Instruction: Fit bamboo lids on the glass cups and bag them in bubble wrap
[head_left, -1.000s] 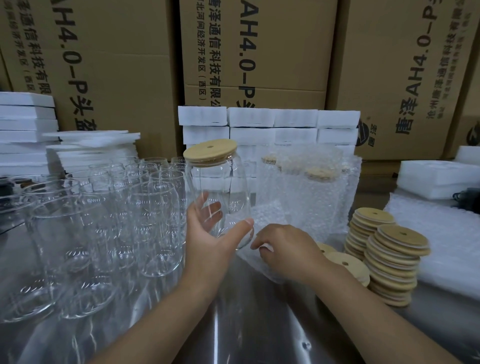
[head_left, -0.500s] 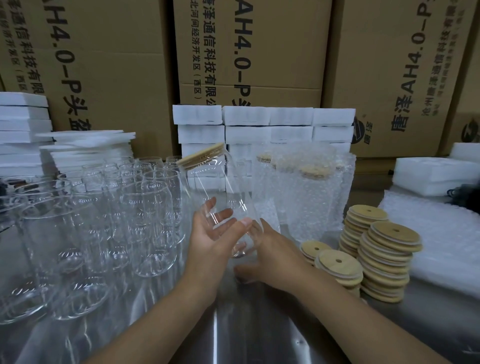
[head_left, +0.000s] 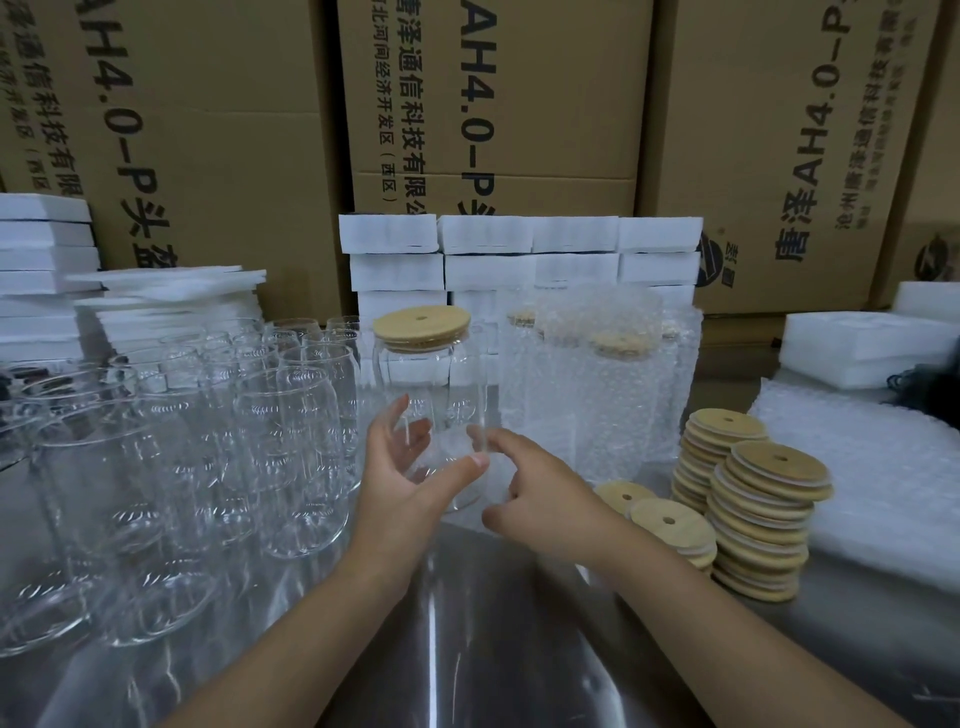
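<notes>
Clear glass cup (head_left: 431, 395) with round bamboo lid (head_left: 422, 323) stands upright over steel table (head_left: 467, 649). Left hand (head_left: 410, 483) curls round its lower body. Right hand (head_left: 540, 493) is beside it (grip unclear). Probably rigid, slick, breakable: hold the wall, not the lid.

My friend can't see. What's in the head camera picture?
A person's left hand holds a glass cup with a bamboo lid; the right hand is beside it. To its left stand empty glasses, to its right lid stacks, behind it wrapped cups.
</notes>
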